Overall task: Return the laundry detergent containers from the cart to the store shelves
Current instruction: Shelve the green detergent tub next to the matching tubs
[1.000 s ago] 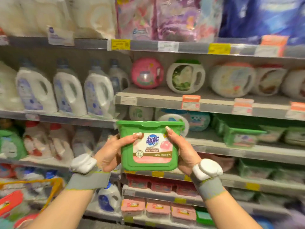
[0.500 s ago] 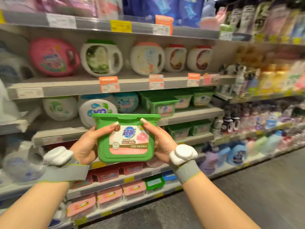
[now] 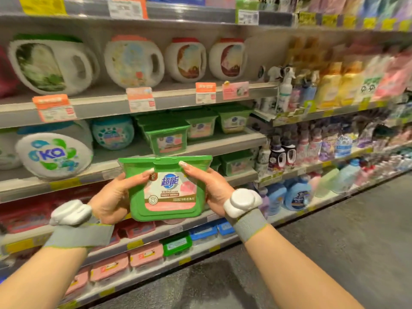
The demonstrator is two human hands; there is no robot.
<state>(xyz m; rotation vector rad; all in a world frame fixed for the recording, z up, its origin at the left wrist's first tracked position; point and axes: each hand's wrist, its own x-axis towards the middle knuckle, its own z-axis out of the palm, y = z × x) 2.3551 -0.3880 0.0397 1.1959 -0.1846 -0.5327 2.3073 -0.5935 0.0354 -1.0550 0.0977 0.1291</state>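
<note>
green detergent box (image 3: 166, 188) gripped between left hand (image 3: 111, 201), right hand (image 3: 211, 190).

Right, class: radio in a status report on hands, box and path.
Both hands, left and right, grip green box. Held upright before shelf. Matching boxes just above. Path clear.

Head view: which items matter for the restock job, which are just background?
Job:
green detergent box, held by left hand and right hand
matching green boxes on shelf

Background:
white jugs
spray bottles
pink boxes
blue bottles
</note>
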